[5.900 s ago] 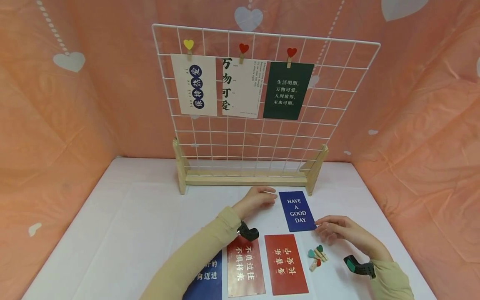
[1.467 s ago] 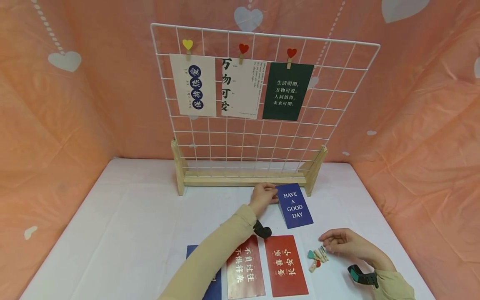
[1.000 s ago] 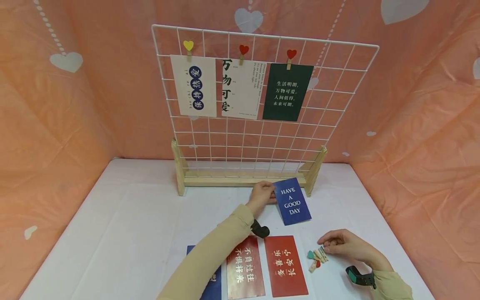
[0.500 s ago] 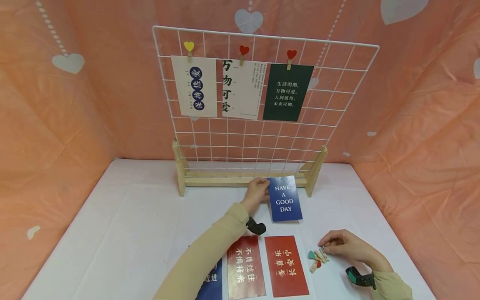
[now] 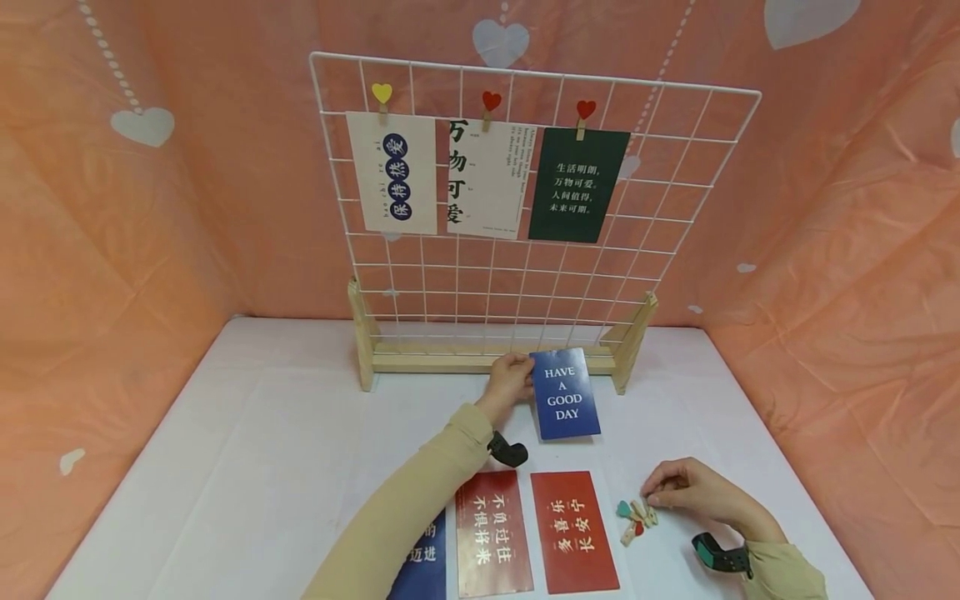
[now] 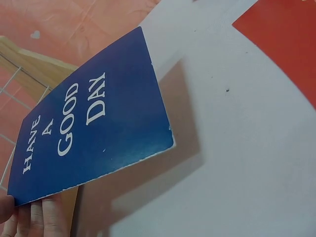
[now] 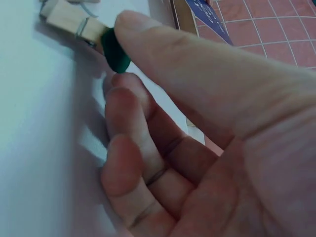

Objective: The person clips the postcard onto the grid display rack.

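1. Here's the left hand (image 5: 508,385), right in front of the rack (image 5: 431,364), with thumb and fingers pinching the blue card (image 5: 566,394) by its upper corner, the one toward the rack's left foot!
2. And that blue card is tilted up off the table (image 5: 262,458), "HAVE A GOOD DAY" facing the person; its lower edge stands clear of its own shadow, and its top overlaps the rack's base bar in the head view.
3. Over to the right hand (image 5: 693,492), well out in front of the rack's right foot: fingers curled, thumb and fingertip gripping the green clip (image 7: 96,33) by its heart.
4. Just at those fingertips, also out in front of the rack's right foot, sits the loose clip pile (image 5: 632,527), a teal heart and a red heart showing.
5. Farther out from the rack than the blue card, two red cards (image 5: 576,533) lie flat side by side; toward the rack's left side is the other blue card (image 5: 427,567), partly covered by the sleeve (image 5: 408,504).
6. Up on the rack, three in a row! Dotted card (image 5: 393,175) under a yellow heart, white card (image 5: 487,179) under a red, green card (image 5: 577,187) under another red.
7. Behind the rack, orange cloth (image 5: 150,250) with pale hearts.
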A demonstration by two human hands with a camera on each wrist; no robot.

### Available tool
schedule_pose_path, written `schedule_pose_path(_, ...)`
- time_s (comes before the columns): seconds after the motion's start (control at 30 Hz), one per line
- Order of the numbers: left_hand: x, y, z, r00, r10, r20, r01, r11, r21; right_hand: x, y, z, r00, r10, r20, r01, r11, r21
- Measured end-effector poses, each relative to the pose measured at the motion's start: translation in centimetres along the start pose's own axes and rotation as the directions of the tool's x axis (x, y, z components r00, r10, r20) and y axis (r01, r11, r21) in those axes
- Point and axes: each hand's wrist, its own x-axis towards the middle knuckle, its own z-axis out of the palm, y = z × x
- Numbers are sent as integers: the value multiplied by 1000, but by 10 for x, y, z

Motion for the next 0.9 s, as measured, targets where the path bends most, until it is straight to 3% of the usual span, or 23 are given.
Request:
schedule_pose_path(0.37, -5, 6, 0, 1000, 4, 2, -4, 999, 37, -2, 0, -4, 996, 85, 28, -86, 996, 37)
schedule_pose_path(0.77, -6, 15, -9, 999, 24, -23, -23, 998, 55, -4, -6, -12, 997, 59, 47, -62, 996, 64)
schedule_pose_path(0.9, -10, 23, -11, 997, 71, -11, -70, 996, 50, -3, -9, -14, 997, 78, 13, -78, 996, 50)
